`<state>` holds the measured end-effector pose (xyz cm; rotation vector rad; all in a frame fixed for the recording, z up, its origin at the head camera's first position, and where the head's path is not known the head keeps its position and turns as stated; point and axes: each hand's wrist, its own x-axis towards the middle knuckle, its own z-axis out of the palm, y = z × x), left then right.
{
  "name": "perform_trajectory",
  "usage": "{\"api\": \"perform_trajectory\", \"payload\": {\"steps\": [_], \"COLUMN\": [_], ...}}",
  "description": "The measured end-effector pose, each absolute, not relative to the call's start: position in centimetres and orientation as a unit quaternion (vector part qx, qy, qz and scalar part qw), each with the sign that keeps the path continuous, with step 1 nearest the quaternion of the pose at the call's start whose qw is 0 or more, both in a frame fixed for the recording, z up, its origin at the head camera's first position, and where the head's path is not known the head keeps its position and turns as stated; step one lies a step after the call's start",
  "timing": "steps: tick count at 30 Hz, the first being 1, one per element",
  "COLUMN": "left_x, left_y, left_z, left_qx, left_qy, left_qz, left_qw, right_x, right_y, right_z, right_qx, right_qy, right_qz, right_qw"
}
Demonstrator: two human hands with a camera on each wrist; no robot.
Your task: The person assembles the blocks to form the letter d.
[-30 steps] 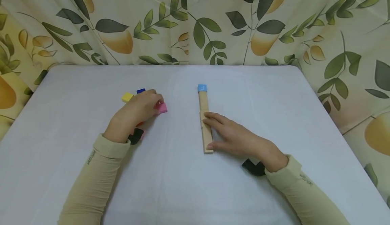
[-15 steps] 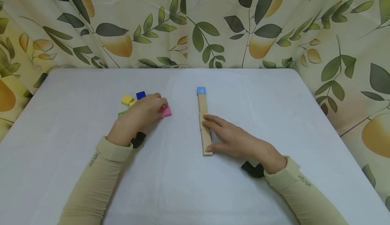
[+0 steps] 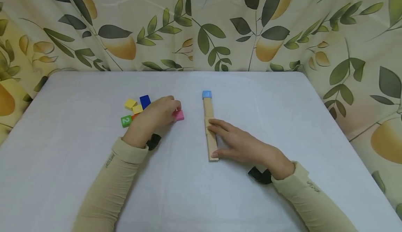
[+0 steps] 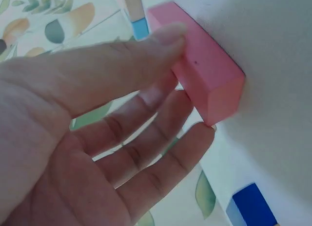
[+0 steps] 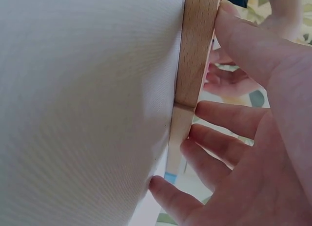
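My left hand pinches a pink rectangular block, thumb on one face and fingers on the opposite side, low over the white table. In the head view most of that block is covered by the hand. Plain wooden blocks lie end to end in a straight row, with a light blue block at the far end. Along the row's right side rests my right hand, its fingers extended and spread. In the right wrist view its thumb and fingertips touch the wooden blocks' side.
Left of the row is a loose group: yellow blocks, a dark blue block, a green block marked with a 2, and a partly hidden orange-red block. A leaf-patterned curtain hangs behind the table.
My left hand has moved right with the pink block, away from the coloured group, uncovering more of the dark blue, yellow and green blocks. My right hand stays at the wooden row.
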<state>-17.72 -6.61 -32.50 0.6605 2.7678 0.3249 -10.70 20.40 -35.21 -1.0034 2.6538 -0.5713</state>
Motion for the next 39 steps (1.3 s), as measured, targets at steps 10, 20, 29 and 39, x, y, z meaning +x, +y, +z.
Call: {"api": "perform_trajectory", "payload": {"steps": [10, 20, 29, 39], "left_x": [-17.8, -17.3, -17.2, -16.8], "left_y": [-5.3, -4.8, -4.0, -3.5], "left_z": [-33.0, -33.5, -34.0, -34.1], "left_qx": [0.259, 0.283, 0.282, 0.278], "left_qy": [0.949, 0.939, 0.939, 0.943], "left_qz": [0.112, 0.164, 0.161, 0.161], "left_qw": [0.142, 0.111, 0.111, 0.086], "right_x": [-10.7, -10.8, -10.7, -10.9], "right_y": [20.2, 20.1, 20.1, 20.1], "right_z": [-35.2, -35.1, -35.1, -35.1], "right_qx": [-0.341, -0.337, -0.33, -0.33], "right_qy": [0.913, 0.912, 0.913, 0.914], "right_qz": [-0.19, -0.193, -0.194, -0.19], "right_qw": [0.122, 0.132, 0.139, 0.138]}}
